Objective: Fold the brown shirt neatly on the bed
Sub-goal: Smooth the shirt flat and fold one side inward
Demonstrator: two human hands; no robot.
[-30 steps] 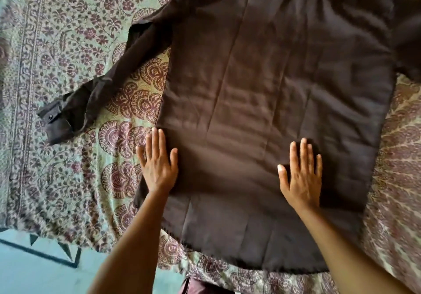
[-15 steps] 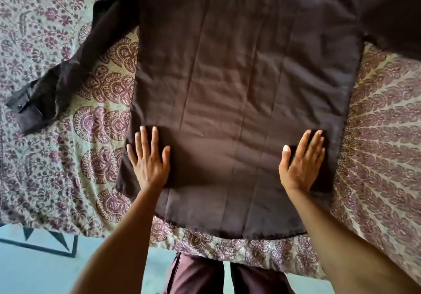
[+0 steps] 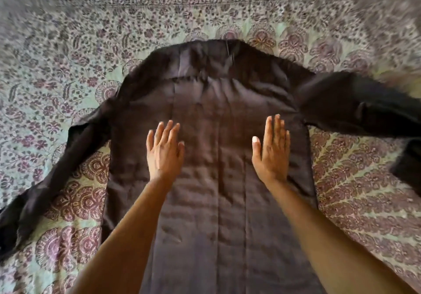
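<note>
One brown shirt (image 3: 227,214) lies spread flat in the middle of the bed (image 3: 68,43), its collar (image 3: 211,52) at the far end. Its two sleeves, the left sleeve (image 3: 57,175) and the right sleeve (image 3: 355,107), trail out to either side. The left hand (image 3: 165,150) and right hand (image 3: 272,152) rest palm-down on its middle, fingers straight and together, gripping nothing. I'd say this is the smoothing step. It goes best with light, even pressure swept outward toward the side seams, clearing the faint ripples before any sleeve is folded in.
</note>
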